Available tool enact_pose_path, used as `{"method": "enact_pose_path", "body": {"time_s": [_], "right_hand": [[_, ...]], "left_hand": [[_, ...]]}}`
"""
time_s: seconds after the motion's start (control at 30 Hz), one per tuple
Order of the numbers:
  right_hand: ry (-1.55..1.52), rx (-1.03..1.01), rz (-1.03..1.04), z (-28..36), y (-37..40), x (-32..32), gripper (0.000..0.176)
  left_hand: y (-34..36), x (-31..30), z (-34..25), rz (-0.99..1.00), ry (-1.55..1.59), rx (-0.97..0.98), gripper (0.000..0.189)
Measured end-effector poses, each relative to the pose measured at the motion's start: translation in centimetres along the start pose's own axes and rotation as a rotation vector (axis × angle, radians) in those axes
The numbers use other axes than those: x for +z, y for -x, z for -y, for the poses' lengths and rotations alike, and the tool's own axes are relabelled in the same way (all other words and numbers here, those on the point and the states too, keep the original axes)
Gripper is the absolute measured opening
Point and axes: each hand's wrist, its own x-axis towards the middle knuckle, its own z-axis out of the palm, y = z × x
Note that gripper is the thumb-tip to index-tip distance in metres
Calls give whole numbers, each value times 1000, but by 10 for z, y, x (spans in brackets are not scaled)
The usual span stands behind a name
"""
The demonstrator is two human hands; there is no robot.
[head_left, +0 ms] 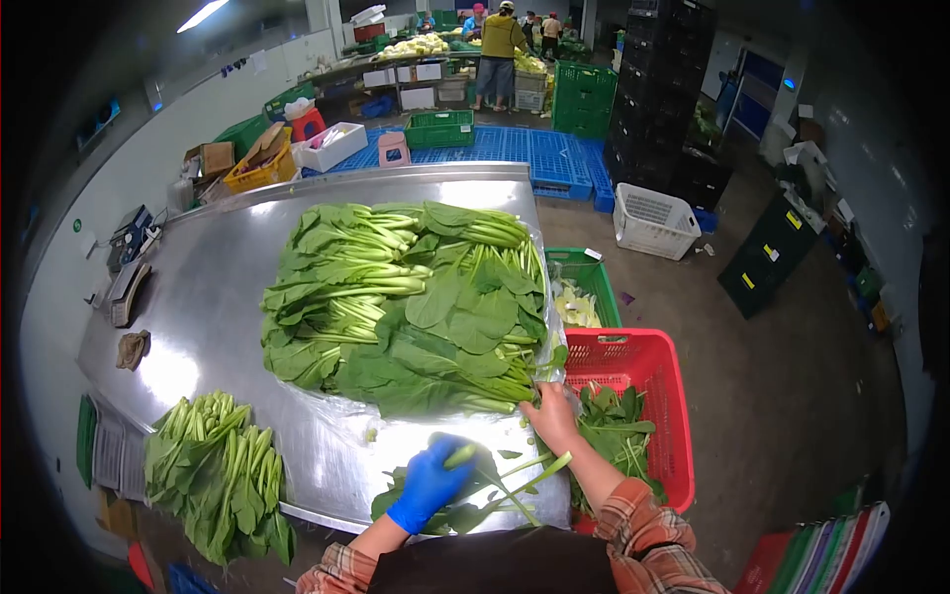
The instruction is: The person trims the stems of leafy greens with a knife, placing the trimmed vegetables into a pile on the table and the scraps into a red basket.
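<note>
My left hand (432, 482), in a blue glove, is closed around a leafy green (461, 455); its pale green stalk end pokes out beside the fingers. Under and beside that hand, loose leaves and cut stalks (510, 495) lie at the table's near edge. My bare right hand (552, 416) is at the lower right corner of a big pile of leafy greens (435, 307), by the stalk ends. Its fingers look bent together; what they hold, if anything, I cannot make out. Clear plastic sheeting (332, 404) shows under the pile.
The steel table (208, 327) carries another bunch of greens (218, 465) at its near left corner and a scale (127, 292) at the far left. On the right stand a red crate (678, 426) with leaves and a green crate (609, 287). People (503, 45) work in the background.
</note>
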Motion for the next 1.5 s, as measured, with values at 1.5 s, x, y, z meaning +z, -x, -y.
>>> {"method": "enact_pose_path", "body": {"time_s": [1.5], "right_hand": [[-154,-319,144,18,38,-10,33]], "left_hand": [[13,-93,18,-16,3,-115,28]]}}
